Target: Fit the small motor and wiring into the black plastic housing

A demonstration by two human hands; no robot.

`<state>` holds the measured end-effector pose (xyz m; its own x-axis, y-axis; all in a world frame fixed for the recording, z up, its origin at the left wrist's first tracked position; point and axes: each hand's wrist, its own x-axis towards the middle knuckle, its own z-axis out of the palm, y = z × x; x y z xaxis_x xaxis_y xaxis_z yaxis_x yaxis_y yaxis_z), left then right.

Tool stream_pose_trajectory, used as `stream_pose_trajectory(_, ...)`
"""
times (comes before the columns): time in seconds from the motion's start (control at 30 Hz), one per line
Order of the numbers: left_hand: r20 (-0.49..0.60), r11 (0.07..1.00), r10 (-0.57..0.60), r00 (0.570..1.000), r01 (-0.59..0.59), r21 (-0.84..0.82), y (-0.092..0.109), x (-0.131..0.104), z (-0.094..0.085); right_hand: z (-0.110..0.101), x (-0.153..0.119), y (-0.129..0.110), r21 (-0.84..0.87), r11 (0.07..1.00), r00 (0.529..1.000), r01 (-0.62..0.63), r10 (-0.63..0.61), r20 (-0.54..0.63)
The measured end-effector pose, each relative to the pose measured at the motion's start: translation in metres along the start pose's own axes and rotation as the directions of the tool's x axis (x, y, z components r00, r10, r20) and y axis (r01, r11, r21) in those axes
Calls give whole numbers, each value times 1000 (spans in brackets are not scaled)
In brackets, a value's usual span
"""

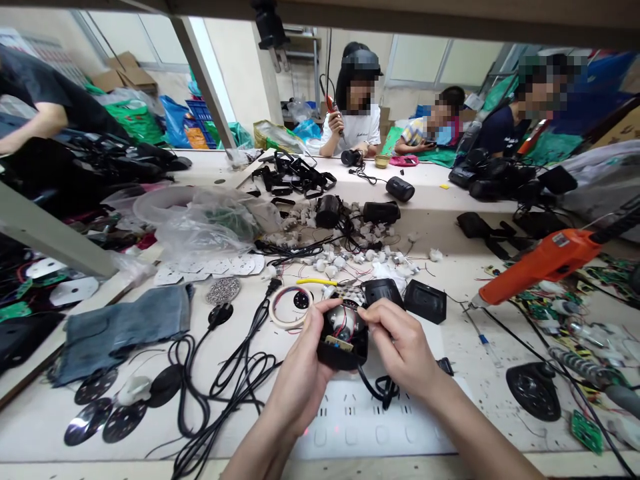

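Observation:
My left hand [306,363] cradles a small black plastic housing [345,355] from its left side, thumb along the upper rim. Inside the housing sit a round motor [336,320] with red wires and a small tan circuit board [339,343]. My right hand [403,343] pinches at the housing's upper right edge, fingers pressed together by a dark round part; whether they hold a piece of it is hidden. A black power cord [383,388] hangs from the housing over a white power strip [370,427]. Just beyond lie a black shell [383,293] and a black rectangular cover [425,301].
An orange electric screwdriver [543,267] leans in from the right, near circuit boards [585,430]. Tape roll [277,312], black cords [240,373], denim cloth [125,327] and black discs [125,419] lie left. White motors [345,260] pile up ahead. Several people sit or stand beyond the bench.

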<state>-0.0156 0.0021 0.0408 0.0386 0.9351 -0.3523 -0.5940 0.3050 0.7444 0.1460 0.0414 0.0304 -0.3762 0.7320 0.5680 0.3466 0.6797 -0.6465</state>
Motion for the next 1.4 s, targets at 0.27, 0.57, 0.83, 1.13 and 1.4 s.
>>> stream_pose_trajectory(0.27, 43, 1000, -19, 999, 19, 13, 2, 7, -3, -4, -1, 3, -37, 999, 1000, 6, -5, 12)
stream_pose_trajectory(0.57, -10, 969, -115, 993, 110, -221, 4, 15, 3, -4, 7, 5, -46, 996, 997, 71, -71, 12)
stream_pose_trajectory(0.83, 116, 907, -154, 981, 187, -378, 6, 18, 5, -6, 7, 7, -44, 996, 997, 72, -71, 33)
stream_pose_trajectory(1.13, 128, 865, -237, 963, 269, -424, 11, 11, 11, -4, 12, 7, -49, 991, 992, 126, -125, 26)
stream_pose_trajectory(1.4, 131, 895, -224, 966, 257, -365, 10, 7, 4, -1, 10, 7, -23, 996, 995, 81, -80, 54)
